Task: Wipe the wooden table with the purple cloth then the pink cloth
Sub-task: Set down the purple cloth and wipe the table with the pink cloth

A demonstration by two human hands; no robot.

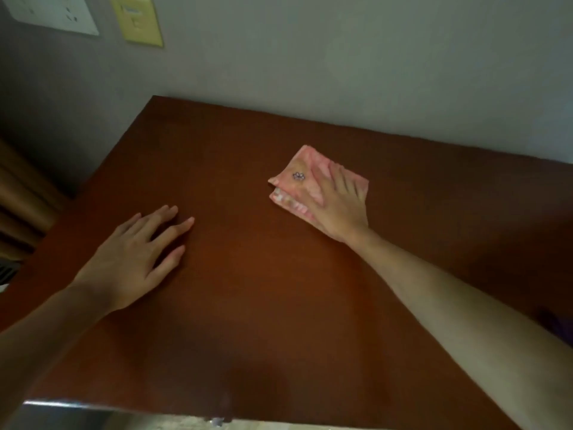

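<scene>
A folded pink cloth (297, 178) with a small flower print lies on the wooden table (263, 305), toward its far right. My right hand (338, 206) presses flat on the cloth with straight fingers, covering its right half. My left hand (136, 256) rests palm down on the bare wood at the left, fingers spread. A dark purple patch, possibly the purple cloth (555, 324), shows at the right edge behind my right forearm; it is mostly hidden.
The table's back edge meets a grey wall (341, 57). A white socket plate (52, 13) and a yellowish switch plate (136, 20) hang on the wall at upper left. Brown curtain folds (21, 200) stand left of the table. The near edge runs along the bottom.
</scene>
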